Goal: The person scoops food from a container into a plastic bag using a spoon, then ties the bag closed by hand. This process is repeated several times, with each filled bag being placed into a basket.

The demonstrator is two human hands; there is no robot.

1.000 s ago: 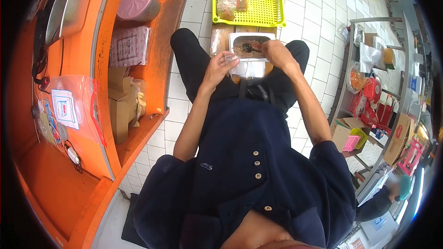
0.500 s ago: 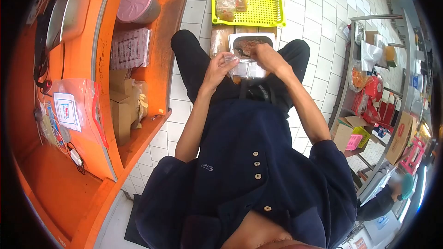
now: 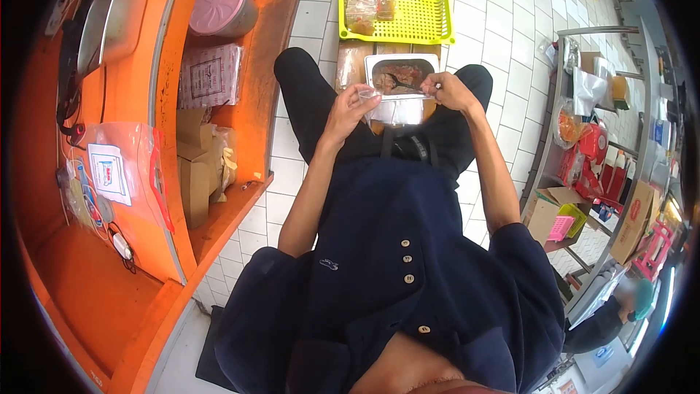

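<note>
White floor tiles spread under me, with an orange shelf unit (image 3: 240,66) to my left and a wooden bench (image 3: 354,66) running out between my knees. On the bench sits a metal tray (image 3: 401,76) of reddish-brown sauce, and beyond it a yellow-green plastic basket (image 3: 408,14) with filled clear bags (image 3: 362,9) at its left end. My left hand (image 3: 346,109) is curled closed around a small clear plastic cup (image 3: 367,93), pinching it between thumb and fingertips just at the near left corner of the tray. My right hand (image 3: 450,91) is closed on the handle of a dark spoon (image 3: 401,84), whose bowl lies in the sauce inside the tray. On the shelves to my left stand a pink lidded container (image 3: 222,4), a wrapped pack (image 3: 211,73) and cardboard boxes (image 3: 193,168). A metal rack (image 3: 583,102) of packaged goods stands to my right.
</note>
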